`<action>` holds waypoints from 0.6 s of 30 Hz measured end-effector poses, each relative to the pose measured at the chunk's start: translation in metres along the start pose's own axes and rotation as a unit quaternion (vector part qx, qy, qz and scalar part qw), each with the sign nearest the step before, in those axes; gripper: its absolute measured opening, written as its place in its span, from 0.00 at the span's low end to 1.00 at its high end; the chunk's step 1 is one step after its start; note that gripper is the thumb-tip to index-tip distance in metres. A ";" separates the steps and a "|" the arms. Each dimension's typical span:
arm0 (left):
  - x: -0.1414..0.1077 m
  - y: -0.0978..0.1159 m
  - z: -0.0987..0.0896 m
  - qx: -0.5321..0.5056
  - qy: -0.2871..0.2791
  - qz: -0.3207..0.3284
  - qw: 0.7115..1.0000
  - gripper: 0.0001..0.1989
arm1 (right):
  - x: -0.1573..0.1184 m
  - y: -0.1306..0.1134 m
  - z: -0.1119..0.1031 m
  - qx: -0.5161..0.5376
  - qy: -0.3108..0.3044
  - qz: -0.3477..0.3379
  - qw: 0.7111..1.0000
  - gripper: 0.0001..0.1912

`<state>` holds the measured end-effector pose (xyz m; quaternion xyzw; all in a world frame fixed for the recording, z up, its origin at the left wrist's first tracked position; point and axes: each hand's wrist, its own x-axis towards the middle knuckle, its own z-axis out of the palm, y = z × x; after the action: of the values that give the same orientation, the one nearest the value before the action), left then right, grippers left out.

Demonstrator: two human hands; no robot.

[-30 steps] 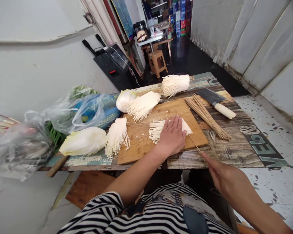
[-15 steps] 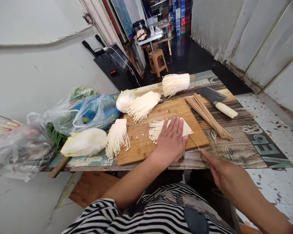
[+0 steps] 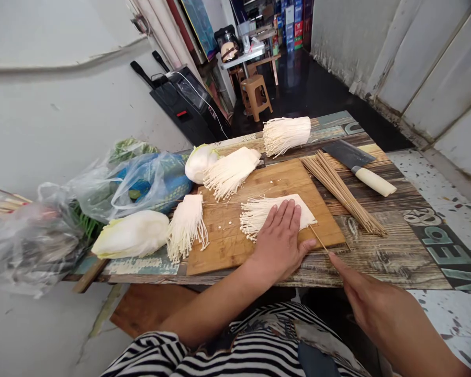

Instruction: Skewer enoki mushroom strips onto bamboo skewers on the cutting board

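On the wooden cutting board (image 3: 235, 251) lies a flat bunch of enoki mushrooms (image 3: 255, 212), stems to the right. My left hand (image 3: 277, 243) rests flat over it, fingers stretched and thumb apart, pressing it to the board. A thin bamboo skewer (image 3: 319, 238) enters the stem end of the bunch. My right hand (image 3: 371, 293) pinches the skewer's outer part just beyond the board's front right corner. Left of the board another enoki bunch (image 3: 187, 228) hangs over the edge, with a thin stick between it and the held bunch.
Loose bamboo skewers (image 3: 343, 193) and a cleaver (image 3: 361, 166) lie right of the board. More enoki sits behind: one bunch (image 3: 231, 172) at the board's back left, another (image 3: 286, 135) farther back. Cabbage pieces (image 3: 131, 235) and plastic bags (image 3: 141, 180) crowd the left.
The view has shifted a little. My left thumb is spread farther from the fingers, and more of the enoki's stem end shows. My right hand still pinches the skewer.
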<state>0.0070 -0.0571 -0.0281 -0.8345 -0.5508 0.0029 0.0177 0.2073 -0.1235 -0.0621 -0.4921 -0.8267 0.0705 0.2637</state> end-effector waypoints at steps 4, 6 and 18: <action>-0.001 0.000 0.002 -0.002 0.007 0.006 1.000 0.40 | 0.007 0.000 -0.006 -0.052 -0.027 -0.035 0.998 0.21; -0.001 -0.001 0.003 -0.004 0.011 0.007 1.000 0.40 | 0.011 0.000 -0.008 -0.058 -0.028 -0.039 0.997 0.21; 0.000 -0.002 0.002 -0.005 0.012 0.014 1.000 0.42 | 0.012 0.005 0.001 -0.032 -0.032 -0.033 0.998 0.24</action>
<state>0.0045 -0.0564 -0.0298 -0.8419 -0.5391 -0.0096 0.0195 0.2062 -0.1110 -0.0602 -0.4705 -0.8520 0.0510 0.2238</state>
